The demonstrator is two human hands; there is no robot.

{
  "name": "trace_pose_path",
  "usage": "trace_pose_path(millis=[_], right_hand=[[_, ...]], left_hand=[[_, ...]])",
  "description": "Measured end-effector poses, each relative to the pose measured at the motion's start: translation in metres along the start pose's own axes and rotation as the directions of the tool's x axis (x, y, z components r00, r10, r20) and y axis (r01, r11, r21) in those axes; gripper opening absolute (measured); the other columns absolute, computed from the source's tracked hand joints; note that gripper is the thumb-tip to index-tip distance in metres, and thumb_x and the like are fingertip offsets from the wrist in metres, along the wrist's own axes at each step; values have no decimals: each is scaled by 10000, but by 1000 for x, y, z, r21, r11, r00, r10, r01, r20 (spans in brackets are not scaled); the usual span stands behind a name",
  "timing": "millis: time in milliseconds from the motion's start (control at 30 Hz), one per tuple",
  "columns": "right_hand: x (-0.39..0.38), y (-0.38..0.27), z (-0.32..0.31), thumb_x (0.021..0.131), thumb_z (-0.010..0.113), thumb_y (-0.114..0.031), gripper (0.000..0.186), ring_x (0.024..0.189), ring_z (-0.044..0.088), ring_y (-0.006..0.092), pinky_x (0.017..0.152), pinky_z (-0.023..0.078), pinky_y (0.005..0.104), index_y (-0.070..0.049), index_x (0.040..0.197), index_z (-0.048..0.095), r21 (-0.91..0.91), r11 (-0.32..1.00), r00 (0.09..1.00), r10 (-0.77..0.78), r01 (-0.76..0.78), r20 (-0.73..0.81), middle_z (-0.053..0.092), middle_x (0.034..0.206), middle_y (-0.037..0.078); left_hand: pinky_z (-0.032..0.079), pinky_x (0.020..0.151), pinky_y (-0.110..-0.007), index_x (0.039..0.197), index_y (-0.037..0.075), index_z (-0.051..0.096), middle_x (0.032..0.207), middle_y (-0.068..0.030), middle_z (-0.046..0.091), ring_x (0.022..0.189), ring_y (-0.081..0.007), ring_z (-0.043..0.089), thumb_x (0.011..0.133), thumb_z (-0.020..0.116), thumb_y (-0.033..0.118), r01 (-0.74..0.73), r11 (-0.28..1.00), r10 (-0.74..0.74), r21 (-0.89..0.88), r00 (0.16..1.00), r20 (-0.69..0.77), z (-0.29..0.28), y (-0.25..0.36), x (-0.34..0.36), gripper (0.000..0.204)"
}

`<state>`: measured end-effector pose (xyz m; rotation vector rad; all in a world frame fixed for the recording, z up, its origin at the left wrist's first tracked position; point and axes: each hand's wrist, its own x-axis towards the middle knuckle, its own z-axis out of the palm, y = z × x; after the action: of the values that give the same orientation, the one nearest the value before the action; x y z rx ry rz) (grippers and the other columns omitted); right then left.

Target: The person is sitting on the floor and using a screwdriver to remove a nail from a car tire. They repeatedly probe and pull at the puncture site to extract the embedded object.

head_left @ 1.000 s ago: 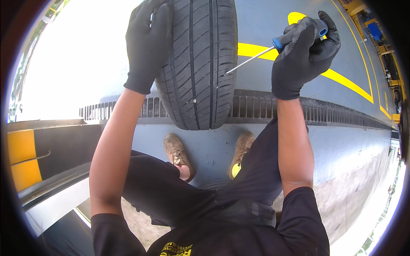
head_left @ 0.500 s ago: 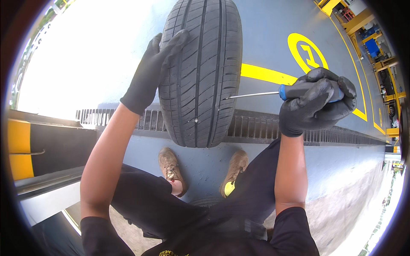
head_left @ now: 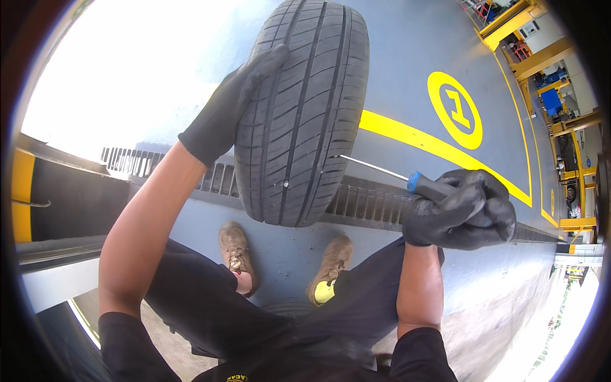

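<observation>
A worn black tire (head_left: 312,95) stands upright in front of me, its grooved tread facing me and its top leaning slightly right. My left hand (head_left: 245,95), in a dark glove, holds the tire's left edge, with its thumb stretched over the tread; the other fingers are mostly hidden behind it. In my right hand (head_left: 461,207), also gloved, is a screwdriver (head_left: 379,169) with a thin metal shaft and a grey and blue handle. Its tip touches the right part of the tread. Lower on the tread sits a small pale spot (head_left: 286,184).
Behind the tire a metal drain grate (head_left: 372,204) crosses the grey floor. Yellow lines and a yellow circle (head_left: 478,127) are painted beyond it. My shoes (head_left: 237,251) are just below the tire. A black and yellow block (head_left: 70,197) stands at left; yellow lift frames (head_left: 509,27) rise far right.
My right hand has moved down, so the screwdriver now slopes down from its tip toward the handle. The tip remains at the tread. The tire's top leans more to the right.
</observation>
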<state>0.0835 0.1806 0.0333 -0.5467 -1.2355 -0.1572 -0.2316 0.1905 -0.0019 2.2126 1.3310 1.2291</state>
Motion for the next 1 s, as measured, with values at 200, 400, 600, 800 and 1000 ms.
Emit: trace_pose_path(millis=[200,400,600,800,1000], right_hand=[[-4,-6,24,991,685,-227,303,576,513,73,553,456,209,-32,1062,465,-86,815,818,563,-573,-118,531,800,53],[-28,22,14,996,693,-182,256,598,516,69,496,406,230,-40,999,479,2,551,550,834,-835,37,533,791,46],[-49,21,30,971,672,-112,202,509,511,83,447,363,237,-15,1021,502,-22,328,324,941,-945,101,549,772,50],[-33,18,40,982,637,-111,175,515,489,74,470,405,225,-27,1035,493,81,583,588,801,-809,110,536,722,38],[7,6,3,965,622,-110,263,651,589,122,531,490,246,-30,1155,458,-267,896,933,358,-354,-35,560,861,92]], left_hand=[[484,1111,-341,1517,97,494,1477,-166,552,1330,-225,575,1093,440,433,316,853,-348,-416,937,-2,0,18,3,544],[496,1099,-346,1510,73,499,1427,-174,586,1293,-229,605,1081,456,454,479,700,-524,-530,849,75,-4,40,10,575],[509,1095,-361,1528,53,456,1428,-203,572,1278,-256,618,1102,431,392,457,706,-467,-540,875,130,0,26,8,546],[531,1060,-350,1535,13,434,1402,-207,594,1236,-231,641,1102,392,479,471,722,-459,-507,874,159,2,24,9,637],[545,1047,-353,1557,30,399,1441,-215,561,1273,-247,621,1113,334,484,346,835,-330,-428,937,112,1,14,7,638]])
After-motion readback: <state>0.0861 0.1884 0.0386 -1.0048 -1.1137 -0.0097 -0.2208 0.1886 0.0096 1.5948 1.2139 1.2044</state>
